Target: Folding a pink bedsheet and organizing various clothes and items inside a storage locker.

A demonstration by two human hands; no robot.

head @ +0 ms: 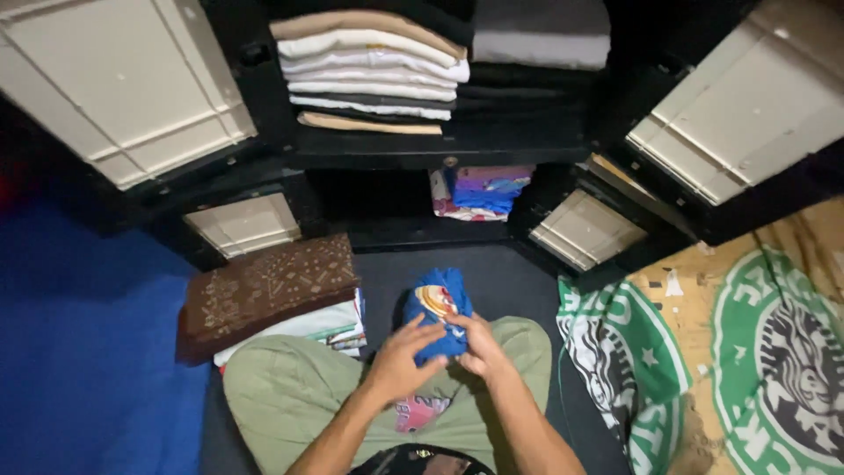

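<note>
On the dark floor [519,281] before an open black wardrobe [264,79], a folded blue garment [437,312] is held on the knees, gripped by the left hand [400,361] and right hand [479,347] with fingers curled around it. Beside the left knee a brown patterned cloth [264,290] is laid on a pile; to the right, cardboard with round green emblems [774,352] is spread. Farther off, folded clothes [369,70] are stacked on the shelves.

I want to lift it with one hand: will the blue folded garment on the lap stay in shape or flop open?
The blue garment is soft cloth, so it would probably sag and unfold. It looks light. Both the left hand and right hand grip its near end, which suggests it needs support.
</note>
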